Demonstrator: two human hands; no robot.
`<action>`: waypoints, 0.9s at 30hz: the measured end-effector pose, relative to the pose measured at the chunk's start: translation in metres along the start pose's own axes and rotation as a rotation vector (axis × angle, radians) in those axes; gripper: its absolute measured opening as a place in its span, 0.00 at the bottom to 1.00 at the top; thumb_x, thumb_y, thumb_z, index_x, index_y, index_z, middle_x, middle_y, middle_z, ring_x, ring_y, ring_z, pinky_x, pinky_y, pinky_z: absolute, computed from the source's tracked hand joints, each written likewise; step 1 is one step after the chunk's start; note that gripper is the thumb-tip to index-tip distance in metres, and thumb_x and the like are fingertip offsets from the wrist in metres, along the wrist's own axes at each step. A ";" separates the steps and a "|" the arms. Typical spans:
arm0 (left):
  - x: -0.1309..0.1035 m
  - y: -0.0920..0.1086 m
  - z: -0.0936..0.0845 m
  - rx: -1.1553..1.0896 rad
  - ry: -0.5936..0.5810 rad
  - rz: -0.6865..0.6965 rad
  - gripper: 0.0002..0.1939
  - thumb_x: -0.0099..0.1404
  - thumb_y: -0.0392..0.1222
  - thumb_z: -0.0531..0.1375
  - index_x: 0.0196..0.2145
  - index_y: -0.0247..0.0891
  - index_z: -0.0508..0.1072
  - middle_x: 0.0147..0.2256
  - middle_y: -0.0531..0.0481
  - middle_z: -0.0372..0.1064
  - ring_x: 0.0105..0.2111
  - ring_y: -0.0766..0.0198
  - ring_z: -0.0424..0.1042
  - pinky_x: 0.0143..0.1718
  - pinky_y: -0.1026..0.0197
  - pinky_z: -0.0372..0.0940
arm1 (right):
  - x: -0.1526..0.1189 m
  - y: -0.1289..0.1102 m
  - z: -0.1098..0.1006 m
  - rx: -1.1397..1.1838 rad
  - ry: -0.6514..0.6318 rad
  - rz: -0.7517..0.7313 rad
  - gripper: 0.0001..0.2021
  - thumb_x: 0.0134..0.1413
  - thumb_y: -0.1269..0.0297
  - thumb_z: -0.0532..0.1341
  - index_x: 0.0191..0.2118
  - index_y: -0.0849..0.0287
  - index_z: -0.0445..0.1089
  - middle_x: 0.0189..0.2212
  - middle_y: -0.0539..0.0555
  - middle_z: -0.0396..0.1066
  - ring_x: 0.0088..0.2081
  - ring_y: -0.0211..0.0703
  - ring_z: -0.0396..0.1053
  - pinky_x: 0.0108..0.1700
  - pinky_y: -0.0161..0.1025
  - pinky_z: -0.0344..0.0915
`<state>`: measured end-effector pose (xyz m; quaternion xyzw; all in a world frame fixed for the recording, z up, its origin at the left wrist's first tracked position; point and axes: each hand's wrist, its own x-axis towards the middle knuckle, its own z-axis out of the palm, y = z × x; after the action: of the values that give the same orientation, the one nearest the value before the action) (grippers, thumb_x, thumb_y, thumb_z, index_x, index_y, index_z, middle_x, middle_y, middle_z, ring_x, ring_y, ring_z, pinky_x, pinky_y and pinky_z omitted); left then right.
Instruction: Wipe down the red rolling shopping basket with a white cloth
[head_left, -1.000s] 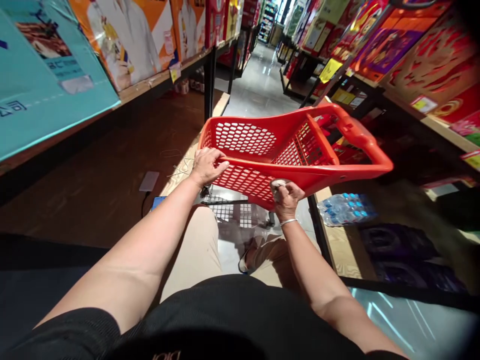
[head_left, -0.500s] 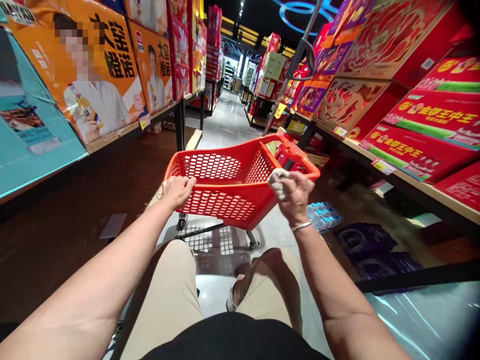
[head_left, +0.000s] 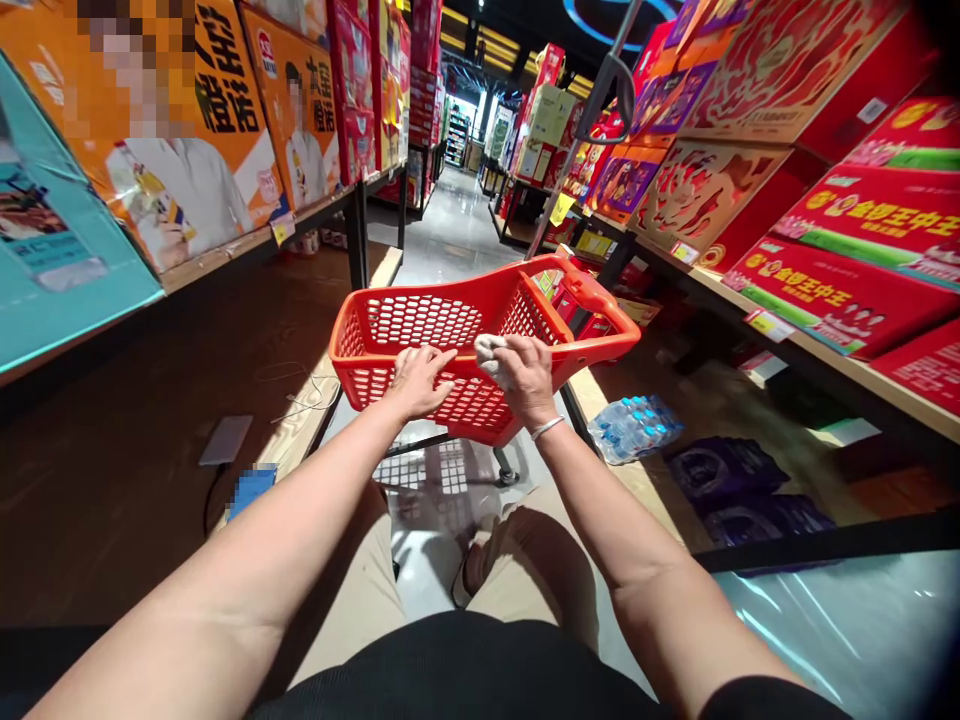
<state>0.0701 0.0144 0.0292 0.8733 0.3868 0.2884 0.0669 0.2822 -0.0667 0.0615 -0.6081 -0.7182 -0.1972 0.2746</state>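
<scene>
Red basket (head_left: 450, 330), both hands on rim, cloth (head_left: 487, 347)

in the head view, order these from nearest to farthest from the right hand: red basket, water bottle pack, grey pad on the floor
1. Red basket: directly under the right hand, which rests on its near rim with a pale cloth.
2. Water bottle pack: on the floor, to the hand's right and lower in the picture.
3. Grey pad: on the dark floor far to the left, beyond the left hand.
</scene>
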 end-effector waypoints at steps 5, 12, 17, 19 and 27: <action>-0.005 -0.002 0.004 -0.007 0.056 -0.007 0.27 0.63 0.46 0.59 0.61 0.47 0.70 0.51 0.43 0.68 0.53 0.47 0.65 0.66 0.37 0.47 | -0.044 0.027 0.032 -0.073 -0.109 0.004 0.11 0.68 0.60 0.58 0.49 0.49 0.76 0.56 0.57 0.68 0.58 0.52 0.55 0.59 0.48 0.57; -0.004 -0.001 0.007 -0.001 0.070 -0.021 0.24 0.64 0.45 0.59 0.58 0.44 0.70 0.51 0.42 0.68 0.54 0.47 0.65 0.67 0.37 0.47 | -0.105 0.022 0.073 -0.173 -0.526 -0.019 0.12 0.70 0.59 0.56 0.48 0.48 0.77 0.48 0.56 0.72 0.48 0.49 0.58 0.45 0.42 0.57; -0.004 -0.009 0.010 0.035 0.100 -0.052 0.23 0.65 0.46 0.57 0.57 0.40 0.71 0.50 0.41 0.68 0.54 0.47 0.65 0.69 0.36 0.41 | -0.068 0.051 0.024 -0.181 -0.069 0.062 0.13 0.68 0.55 0.58 0.49 0.50 0.78 0.53 0.59 0.69 0.52 0.52 0.56 0.54 0.46 0.56; -0.005 -0.013 0.010 0.045 0.120 -0.071 0.22 0.65 0.47 0.57 0.55 0.40 0.72 0.49 0.41 0.69 0.54 0.47 0.65 0.70 0.35 0.40 | -0.062 0.058 0.012 -0.194 0.092 0.124 0.12 0.68 0.57 0.59 0.49 0.50 0.78 0.53 0.60 0.68 0.53 0.53 0.56 0.57 0.48 0.56; -0.007 -0.033 -0.006 0.049 0.121 -0.119 0.21 0.64 0.52 0.57 0.51 0.41 0.72 0.48 0.42 0.69 0.55 0.46 0.65 0.69 0.31 0.40 | -0.095 0.021 0.023 -0.060 -0.077 -0.093 0.11 0.60 0.71 0.63 0.45 0.50 0.77 0.47 0.55 0.72 0.46 0.48 0.62 0.48 0.43 0.63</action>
<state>0.0416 0.0318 0.0197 0.8312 0.4481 0.3267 0.0392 0.3103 -0.1218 -0.0175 -0.5892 -0.7495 -0.2079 0.2189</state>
